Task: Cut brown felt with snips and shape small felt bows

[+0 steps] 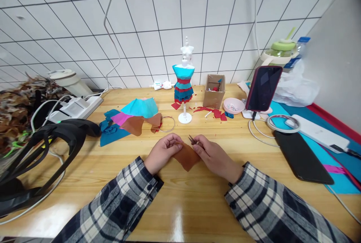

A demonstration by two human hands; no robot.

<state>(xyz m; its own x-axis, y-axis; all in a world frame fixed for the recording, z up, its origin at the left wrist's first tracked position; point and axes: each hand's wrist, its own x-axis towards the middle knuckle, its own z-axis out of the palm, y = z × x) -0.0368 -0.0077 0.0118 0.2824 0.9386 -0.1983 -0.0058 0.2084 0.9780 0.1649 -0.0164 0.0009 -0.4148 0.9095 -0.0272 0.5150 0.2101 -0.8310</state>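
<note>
A piece of brown fabric (186, 157) hangs between my two hands over the near middle of the table. My left hand (163, 152) pinches its upper left edge between thumb and fingers. Small scissors (192, 140) are in my right hand (214, 155), their tips pointing up and to the left above the cloth. The right fingers also touch the fabric's right side; the scissors' handles are mostly hidden. Beyond my hands stands a small white mannequin (186, 51) on a round base, dressed in a turquoise, red and dark teal layered dress (183, 81).
Fabric pieces (138, 108) lie at left, near a black headset (70, 141) and a power strip (81, 106). Red scraps (216, 113), a cardboard box (214, 94) and a pink bowl (234, 105) sit behind right. A propped phone (263, 89) and black flat device (303, 156) are farther right.
</note>
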